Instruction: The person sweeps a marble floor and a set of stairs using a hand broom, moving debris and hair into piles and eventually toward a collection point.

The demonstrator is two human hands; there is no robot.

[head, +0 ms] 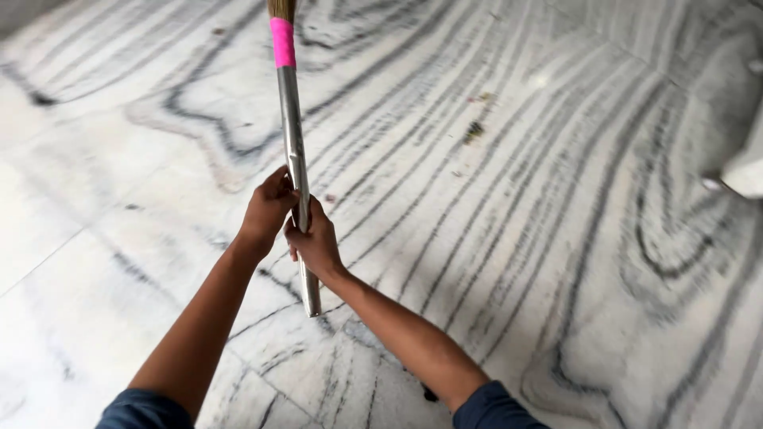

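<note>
Both hands are gripping a steel broom handle (297, 167) above the marble floor (556, 238): the right hand (315, 241) closed lower down, the left hand (266, 210) closed just above. A pink band (282, 42) is wrapping the far end, near debris (474, 131).

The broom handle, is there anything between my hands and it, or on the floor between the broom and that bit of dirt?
No. The left hand and right hand already grip the silver broom handle. The marble floor between the broom and the small debris patch shows only tiny specks, no obstacle.
</note>
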